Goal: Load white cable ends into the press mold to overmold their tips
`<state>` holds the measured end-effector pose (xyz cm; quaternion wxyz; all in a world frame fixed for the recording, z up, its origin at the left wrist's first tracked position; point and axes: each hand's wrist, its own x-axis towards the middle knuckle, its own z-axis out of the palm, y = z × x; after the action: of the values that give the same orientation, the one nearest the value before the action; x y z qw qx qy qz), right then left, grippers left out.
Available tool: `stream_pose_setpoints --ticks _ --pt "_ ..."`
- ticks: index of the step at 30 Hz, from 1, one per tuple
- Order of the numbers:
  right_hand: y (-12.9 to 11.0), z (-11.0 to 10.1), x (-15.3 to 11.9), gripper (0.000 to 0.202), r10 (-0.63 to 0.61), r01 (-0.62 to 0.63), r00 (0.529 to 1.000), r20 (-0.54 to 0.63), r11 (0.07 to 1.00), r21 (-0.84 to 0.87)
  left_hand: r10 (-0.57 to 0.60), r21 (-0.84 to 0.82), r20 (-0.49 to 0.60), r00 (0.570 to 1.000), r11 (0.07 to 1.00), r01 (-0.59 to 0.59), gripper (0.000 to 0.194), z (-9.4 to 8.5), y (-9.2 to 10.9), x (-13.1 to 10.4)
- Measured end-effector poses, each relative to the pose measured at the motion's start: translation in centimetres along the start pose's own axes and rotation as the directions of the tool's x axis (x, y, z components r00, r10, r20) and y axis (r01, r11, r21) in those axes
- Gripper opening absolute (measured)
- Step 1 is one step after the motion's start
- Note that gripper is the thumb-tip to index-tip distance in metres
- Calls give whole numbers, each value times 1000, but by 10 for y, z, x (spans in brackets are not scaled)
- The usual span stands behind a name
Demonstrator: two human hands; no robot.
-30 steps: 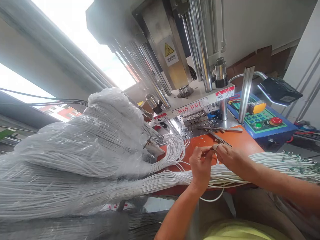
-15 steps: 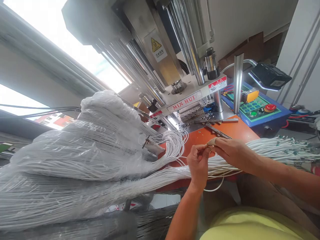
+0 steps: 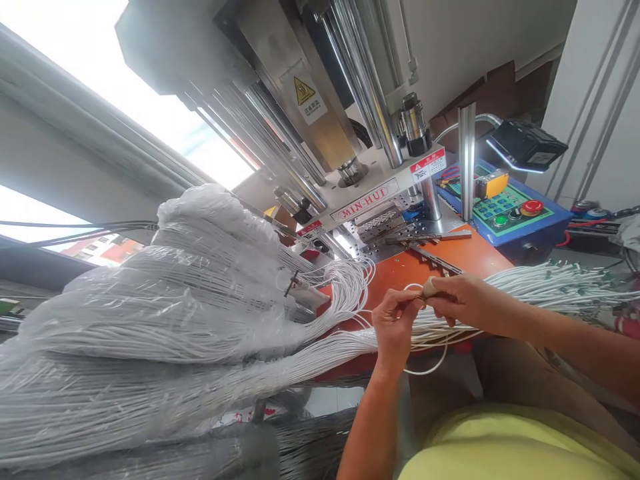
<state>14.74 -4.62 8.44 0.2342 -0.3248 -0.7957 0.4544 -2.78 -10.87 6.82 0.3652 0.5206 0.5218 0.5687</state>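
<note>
My left hand is closed in a pinch over the orange table, a thin white cable showing at its fingertips. My right hand meets it from the right, fingers pinched together, with a beige cover on a fingertip. The small piece between the two hands is mostly hidden by the fingers. Beneath both hands runs a thick bundle of white cables, and one cable loop hangs below it.
A press marked MIN-HUI stands behind the table. Slim metal bars lie before it. To the right are a blue control box and a lamp. Plastic-wrapped cables fill the left side.
The right hand's fingertips have shifted slightly right and turned a little; the left hand keeps its pinch. The whole view has moved slightly.
</note>
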Motion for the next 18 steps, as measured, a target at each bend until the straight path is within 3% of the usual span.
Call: stream_pose_setpoints --ticks 4,11,18 --pt "-1 -2 -3 21 72 -81 996 57 978 192 -4 -31 60 998 999 6 10 -6 3 1" --pt "1 7 -6 20 70 -79 996 56 982 170 -11 29 76 997 1000 9 7 -10 9 -1" --pt "5 11 -6 21 138 -193 976 170 907 375 16 -32 153 988 999 -12 5 -12 1 -2"
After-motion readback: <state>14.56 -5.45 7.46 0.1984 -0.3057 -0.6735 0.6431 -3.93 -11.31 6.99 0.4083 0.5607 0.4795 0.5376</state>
